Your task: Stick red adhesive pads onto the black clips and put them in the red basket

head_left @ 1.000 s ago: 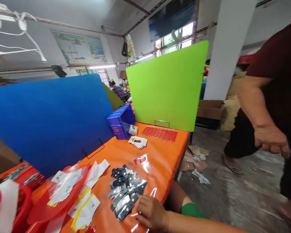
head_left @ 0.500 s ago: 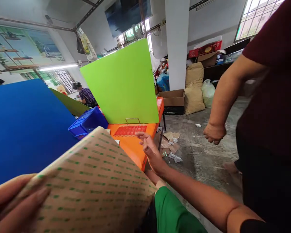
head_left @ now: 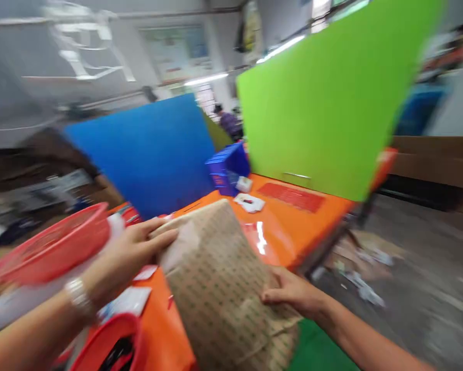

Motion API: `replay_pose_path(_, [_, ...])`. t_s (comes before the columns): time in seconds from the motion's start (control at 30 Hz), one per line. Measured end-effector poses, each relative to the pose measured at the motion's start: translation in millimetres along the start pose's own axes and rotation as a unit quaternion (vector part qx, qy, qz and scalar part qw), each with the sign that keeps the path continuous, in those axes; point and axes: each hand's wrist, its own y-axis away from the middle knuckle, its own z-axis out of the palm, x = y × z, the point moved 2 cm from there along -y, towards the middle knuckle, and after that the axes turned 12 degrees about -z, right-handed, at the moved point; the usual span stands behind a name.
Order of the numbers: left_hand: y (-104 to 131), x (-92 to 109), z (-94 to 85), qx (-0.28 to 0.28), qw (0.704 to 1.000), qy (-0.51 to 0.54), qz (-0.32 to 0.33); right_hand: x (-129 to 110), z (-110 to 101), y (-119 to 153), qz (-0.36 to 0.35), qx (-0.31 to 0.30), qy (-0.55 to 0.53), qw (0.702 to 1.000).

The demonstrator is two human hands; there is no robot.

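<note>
Two hands [head_left: 143, 246] [head_left: 296, 293] pinch-tight on brown paper [head_left: 221, 281]

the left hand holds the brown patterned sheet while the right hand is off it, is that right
The right hand is not off it: the head view shows it gripping the right side of the brown patterned sheet. The left hand does hold the sheet, as you say.
</note>
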Motion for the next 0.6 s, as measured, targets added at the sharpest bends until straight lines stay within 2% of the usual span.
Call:
replay_pose_path(0.07, [3.9, -24.9, -8.0, -0.012, 0.995, 0.097, -0.030, 8.3, 5.8, -7.4, 0.036, 0.009, -0.002, 0.999])
replay_pose_path(0.13, [10.5, -57.8, -16.3, -0.012, 0.979, 0.202, -0.024, 15.9, 11.8, -19.2, 0.082, 0.018, -0.018, 0.996])
replay_pose_path(0.27, [33.5, -131.1, -6.2, -0.104, 0.949, 0.294, -0.053, 30.1, 41.2, -46.4, 0.154, 0.038, 0.009, 0.987])
replay_pose_path(0.33, [44.5, -158.4, -1.7, -0.075, 0.939, 0.333, -0.048, 37.8, 64.5, -56.8, 0.167, 0.013, 0.013, 0.986])
replay_pose_path(0.4, [53.7, -174.8, -7.8, -0.024, 0.934, 0.356, -0.022, 46.2, 87.4, -64.8, 0.173, -0.028, 0.021, 0.984])
replay_pose_path(0.5, [66.7, -182.5, -37.9, 0.034, 0.936, 0.349, 0.024, 56.2, 112.2, -72.0, 0.143, -0.086, 0.049, 0.985])
replay_pose_path(0.6, [83.0, -181.5, -88.5, 0.112, 0.927, 0.351, 0.066, 63.5, 117.8, -72.6, 0.124, -0.101, 0.112, 0.981])
